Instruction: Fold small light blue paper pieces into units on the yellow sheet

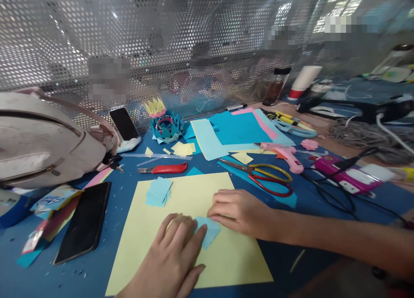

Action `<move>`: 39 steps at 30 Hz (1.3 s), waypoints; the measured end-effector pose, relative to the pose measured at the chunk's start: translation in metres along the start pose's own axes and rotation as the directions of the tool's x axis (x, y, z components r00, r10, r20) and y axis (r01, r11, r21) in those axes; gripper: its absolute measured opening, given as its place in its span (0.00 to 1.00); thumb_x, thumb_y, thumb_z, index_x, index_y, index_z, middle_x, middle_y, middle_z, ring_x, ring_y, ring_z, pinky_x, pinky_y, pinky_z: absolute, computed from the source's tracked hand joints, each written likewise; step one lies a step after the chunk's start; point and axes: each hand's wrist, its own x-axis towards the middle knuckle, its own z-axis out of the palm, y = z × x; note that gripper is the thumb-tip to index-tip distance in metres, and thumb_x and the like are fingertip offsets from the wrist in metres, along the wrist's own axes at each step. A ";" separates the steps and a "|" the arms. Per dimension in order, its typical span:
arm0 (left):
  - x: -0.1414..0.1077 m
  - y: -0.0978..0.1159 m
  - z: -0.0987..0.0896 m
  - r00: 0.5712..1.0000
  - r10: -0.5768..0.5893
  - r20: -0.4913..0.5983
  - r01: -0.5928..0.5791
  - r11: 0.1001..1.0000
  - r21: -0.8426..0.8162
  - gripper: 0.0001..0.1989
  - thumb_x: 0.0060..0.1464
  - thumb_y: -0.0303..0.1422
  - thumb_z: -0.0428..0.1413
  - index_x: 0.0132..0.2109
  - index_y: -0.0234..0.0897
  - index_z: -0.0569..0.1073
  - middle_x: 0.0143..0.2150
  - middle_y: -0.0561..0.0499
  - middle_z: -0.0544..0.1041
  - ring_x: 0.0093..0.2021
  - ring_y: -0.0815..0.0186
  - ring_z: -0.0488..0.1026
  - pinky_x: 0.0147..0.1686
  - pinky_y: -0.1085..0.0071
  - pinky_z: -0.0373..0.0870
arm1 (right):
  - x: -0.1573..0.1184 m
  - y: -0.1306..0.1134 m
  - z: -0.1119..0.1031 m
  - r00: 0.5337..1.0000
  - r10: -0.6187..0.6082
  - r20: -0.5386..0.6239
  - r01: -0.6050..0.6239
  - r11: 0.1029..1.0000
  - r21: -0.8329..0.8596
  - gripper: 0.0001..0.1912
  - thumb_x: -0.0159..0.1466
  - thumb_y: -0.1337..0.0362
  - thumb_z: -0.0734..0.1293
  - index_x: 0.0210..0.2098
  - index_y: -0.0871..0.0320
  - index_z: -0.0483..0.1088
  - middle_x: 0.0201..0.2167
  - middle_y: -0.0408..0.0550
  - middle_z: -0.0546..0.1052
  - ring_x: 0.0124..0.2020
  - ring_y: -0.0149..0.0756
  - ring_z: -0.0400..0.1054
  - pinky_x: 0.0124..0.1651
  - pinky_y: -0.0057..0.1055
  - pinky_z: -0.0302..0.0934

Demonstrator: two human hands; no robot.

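A large pale yellow sheet (pixel 246 259) lies on the blue table in front of me. On it is a small light blue piece of paper (pixel 210 232), between my two hands. My left hand (pixel 176 250) rests on the sheet with fingers bent and thumb apart, its index fingertip touching the piece's left side. From the right, my right hand (pixel 241 211) has its fingers closed at the piece's upper corner; the fingertips are partly hidden. A stack of light blue paper pieces (pixel 158 192) sits near the sheet's upper left.
Beyond the sheet are a red cutter (pixel 170 168), scissors (pixel 268 177), a pink glue gun (pixel 286 155) and coloured papers (pixel 241 127). A blue paper lotus (pixel 166 127) stands behind. Left are a black phone (pixel 86 220) and a backpack (pixel 48 138); right, a magenta power strip (pixel 349 175) with cables.
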 end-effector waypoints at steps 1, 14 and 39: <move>0.000 0.001 0.000 1.000 0.003 0.015 -0.004 1.000 0.021 0.24 0.65 0.36 0.51 0.63 0.28 0.66 0.56 0.36 0.71 0.57 0.48 0.65 0.55 0.50 0.62 | 0.005 -0.002 0.002 0.999 0.044 0.013 -0.044 0.999 0.024 0.10 0.71 0.63 0.62 0.41 0.57 0.75 0.35 0.46 0.75 0.37 0.33 0.67 0.37 0.29 0.54; -0.003 0.004 -0.004 1.000 -0.005 -0.024 0.006 1.000 0.012 0.19 0.65 0.28 0.48 0.61 0.33 0.69 0.57 0.41 0.73 0.60 0.51 0.66 0.59 0.48 0.64 | 0.027 -0.023 -0.008 0.941 0.247 0.233 -0.250 0.968 -0.015 0.04 0.62 0.65 0.70 0.36 0.55 0.70 0.36 0.39 0.74 0.40 0.33 0.69 0.32 0.27 0.51; -0.006 0.011 0.013 0.971 0.005 -0.239 -0.008 1.000 -0.013 0.16 0.63 0.33 0.54 0.54 0.30 0.74 0.48 0.49 0.79 0.51 0.59 0.72 0.68 0.57 0.47 | 0.044 -0.026 -0.019 0.926 0.196 0.323 -0.201 0.979 -0.017 0.02 0.65 0.64 0.68 0.35 0.56 0.71 0.33 0.41 0.79 0.36 0.36 0.73 0.32 0.27 0.52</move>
